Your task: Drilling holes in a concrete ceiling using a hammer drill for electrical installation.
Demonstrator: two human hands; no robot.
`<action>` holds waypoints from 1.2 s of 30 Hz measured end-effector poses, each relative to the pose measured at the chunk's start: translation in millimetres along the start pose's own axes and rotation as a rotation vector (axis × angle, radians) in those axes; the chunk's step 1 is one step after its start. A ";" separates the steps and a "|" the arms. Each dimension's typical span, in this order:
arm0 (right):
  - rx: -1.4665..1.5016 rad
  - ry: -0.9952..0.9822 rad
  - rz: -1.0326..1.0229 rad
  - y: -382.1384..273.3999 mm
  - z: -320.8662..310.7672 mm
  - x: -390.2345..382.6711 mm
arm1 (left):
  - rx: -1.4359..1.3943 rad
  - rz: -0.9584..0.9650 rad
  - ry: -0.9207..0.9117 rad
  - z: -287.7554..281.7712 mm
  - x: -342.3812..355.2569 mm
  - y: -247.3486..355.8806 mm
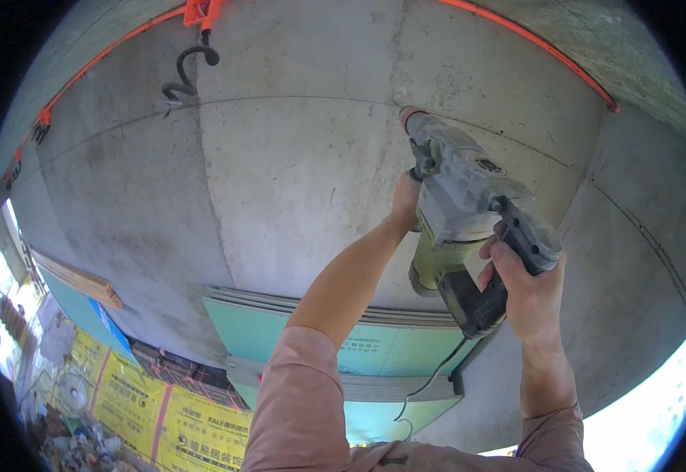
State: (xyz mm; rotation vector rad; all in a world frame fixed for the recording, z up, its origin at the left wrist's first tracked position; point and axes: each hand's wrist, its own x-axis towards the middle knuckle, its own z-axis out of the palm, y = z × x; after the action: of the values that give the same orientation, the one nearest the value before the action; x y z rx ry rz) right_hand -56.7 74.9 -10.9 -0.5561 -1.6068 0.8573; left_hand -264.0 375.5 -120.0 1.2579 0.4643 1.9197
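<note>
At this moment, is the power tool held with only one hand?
No, the right hand holds the rear handle of the power tool while the left hand grips it near the front.

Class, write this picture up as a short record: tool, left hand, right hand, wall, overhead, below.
tool: grey-and-green power drill, front end toward the wall; contact unclear
left hand: holding the drill near its front, partly hidden
right hand: closed around the rear handle
wall: grey concrete, crossed by a thin dark line
overhead: orange pipe
below: stacked green boards; yellow sheeting at lower left
</note>
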 end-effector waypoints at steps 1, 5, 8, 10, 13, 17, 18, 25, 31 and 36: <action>-0.007 -0.011 -0.001 -3.1 3.3 0.3 | 0.013 0.028 -0.013 1.6 1.3 1.2; -0.050 -0.018 -0.028 -8.5 5.0 8.7 | 0.200 0.069 0.042 12.0 -9.2 16.5; -0.103 -0.065 -0.054 -23.1 10.4 15.8 | 0.359 0.078 0.141 34.8 -16.5 35.9; -0.140 -0.022 -0.077 -28.6 19.1 17.7 | 0.457 0.028 0.166 40.7 -19.4 52.9; -0.171 -0.076 -0.092 -28.6 18.3 22.3 | 0.563 -0.001 0.168 43.7 -23.7 67.6; -0.237 -0.108 -0.109 -26.3 19.9 26.8 | 0.637 0.094 0.091 36.3 -25.1 73.8; -0.243 -0.114 -0.108 -26.1 20.0 28.0 | 0.631 0.094 0.096 35.9 -23.6 73.9; -0.258 -0.098 -0.130 -22.8 32.6 22.1 | 0.495 0.111 0.090 33.8 -9.6 51.0; -0.138 -0.027 -0.148 -11.5 45.2 11.8 | 0.453 0.103 0.031 20.3 -0.7 45.3; -0.064 0.001 -0.151 -4.7 51.0 12.4 | 0.290 0.150 0.031 0.4 18.5 12.2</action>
State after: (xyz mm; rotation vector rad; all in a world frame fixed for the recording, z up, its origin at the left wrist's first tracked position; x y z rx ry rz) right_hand -108.5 69.7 -2.4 -0.4734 -1.6577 0.6956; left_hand -272.4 382.1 -100.6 1.4846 0.7023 2.0526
